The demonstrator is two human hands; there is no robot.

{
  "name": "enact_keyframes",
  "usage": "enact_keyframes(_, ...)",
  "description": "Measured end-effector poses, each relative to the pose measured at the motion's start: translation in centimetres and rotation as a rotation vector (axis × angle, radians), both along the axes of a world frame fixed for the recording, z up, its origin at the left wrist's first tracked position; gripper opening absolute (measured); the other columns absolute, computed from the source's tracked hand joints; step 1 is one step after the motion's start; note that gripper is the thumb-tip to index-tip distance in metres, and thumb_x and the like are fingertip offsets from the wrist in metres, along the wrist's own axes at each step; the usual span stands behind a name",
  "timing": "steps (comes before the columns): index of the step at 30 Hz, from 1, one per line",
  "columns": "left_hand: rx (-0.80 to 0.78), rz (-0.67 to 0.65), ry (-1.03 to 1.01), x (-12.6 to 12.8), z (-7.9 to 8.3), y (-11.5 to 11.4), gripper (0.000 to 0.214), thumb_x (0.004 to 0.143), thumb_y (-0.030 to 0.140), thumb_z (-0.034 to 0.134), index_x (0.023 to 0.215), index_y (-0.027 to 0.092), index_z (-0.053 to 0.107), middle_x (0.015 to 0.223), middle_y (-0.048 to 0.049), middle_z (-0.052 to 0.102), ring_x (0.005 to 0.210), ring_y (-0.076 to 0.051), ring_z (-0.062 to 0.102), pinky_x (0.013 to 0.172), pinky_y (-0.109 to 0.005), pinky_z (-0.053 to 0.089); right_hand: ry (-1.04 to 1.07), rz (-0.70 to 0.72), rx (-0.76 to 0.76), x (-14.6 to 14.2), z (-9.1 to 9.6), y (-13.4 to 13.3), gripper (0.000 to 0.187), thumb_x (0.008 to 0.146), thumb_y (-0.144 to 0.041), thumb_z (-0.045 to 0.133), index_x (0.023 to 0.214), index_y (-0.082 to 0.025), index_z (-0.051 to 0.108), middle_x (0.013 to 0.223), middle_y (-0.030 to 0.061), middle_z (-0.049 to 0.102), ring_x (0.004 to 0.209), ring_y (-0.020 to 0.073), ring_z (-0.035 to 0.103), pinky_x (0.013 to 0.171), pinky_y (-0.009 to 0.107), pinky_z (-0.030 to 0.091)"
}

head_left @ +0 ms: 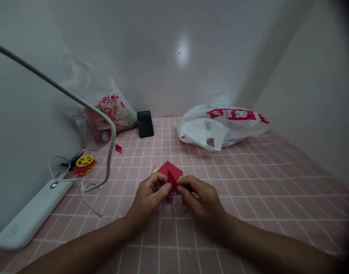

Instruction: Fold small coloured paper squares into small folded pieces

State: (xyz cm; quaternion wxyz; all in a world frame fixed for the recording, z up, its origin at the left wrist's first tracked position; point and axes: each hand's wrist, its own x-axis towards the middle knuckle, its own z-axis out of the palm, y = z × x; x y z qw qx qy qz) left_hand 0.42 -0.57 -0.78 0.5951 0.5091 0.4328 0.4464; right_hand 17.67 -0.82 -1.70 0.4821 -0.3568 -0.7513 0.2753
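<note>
Both of my hands meet over a pink gridded table [248, 182] and pinch a folded red paper [171, 173]. My left hand [149, 198] grips its near left edge with thumb and fingers closed. The fingers of my right hand [201, 198] are closed on the paper's near right edge. A fold stands up in the middle of the paper. Under it lies a small stack of coloured paper [155, 169], only its left corner showing.
A black phone [145, 123] lies at the back. A white plastic bag with red print [222, 125] sits back right, a clear bag [103, 110] back left. Red and yellow paper cuttings [83, 164], a red scrap [118, 148], a white power strip [29, 217] and its cable [107, 160] are on the left.
</note>
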Motion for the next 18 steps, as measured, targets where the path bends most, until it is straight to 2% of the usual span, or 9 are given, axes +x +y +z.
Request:
enact_keyframes(4,0.038,0.054,0.079,0.1,0.1,0.1,0.019,0.078,0.031,0.067,0.074,0.017,0.055,0.065,0.0031,0.056,0.057,-0.01,0.052,0.058,-0.023,0.042,0.123,0.04,-0.331,-0.1,-0.3,0.4,0.005,0.09,-0.022,0.059,0.087,-0.019,0.061,0.072,-0.0014,0.061,0.059,0.0113,0.055,0.055,0.023,0.042)
enact_keyframes(9,0.077,0.053,0.101,0.0,0.4,-0.1,0.017,0.079,0.03,0.067,0.078,0.017,0.057,0.068,0.0029,0.055,0.06,-0.01,0.05,0.058,-0.023,0.04,0.369,0.163,-0.677,-0.4,-0.5,0.8,0.017,0.088,-0.033,0.062,0.08,-0.019,0.059,0.058,-0.0052,0.055,0.046,0.0092,0.049,0.047,0.022,0.038)
enact_keyframes(14,0.096,0.015,0.065,-0.1,0.5,-0.4,0.018,0.084,0.034,0.065,0.085,0.017,0.061,0.073,0.0002,0.06,0.065,-0.012,0.055,0.062,-0.024,0.045,0.519,0.286,-0.804,-0.5,-0.4,1.1,0.023,0.085,-0.039,0.066,0.079,-0.019,0.056,0.056,-0.005,0.059,0.043,0.0094,0.05,0.047,0.023,0.04)
enact_keyframes(18,0.091,-0.005,0.04,-0.1,0.6,-0.4,0.018,0.086,0.035,0.063,0.088,0.017,0.063,0.072,0.0001,0.061,0.064,-0.012,0.057,0.062,-0.024,0.047,0.564,0.335,-0.826,-0.5,-0.4,1.1,0.026,0.083,-0.04,0.069,0.079,-0.019,0.056,0.062,-0.0033,0.062,0.044,0.0086,0.051,0.047,0.022,0.04)
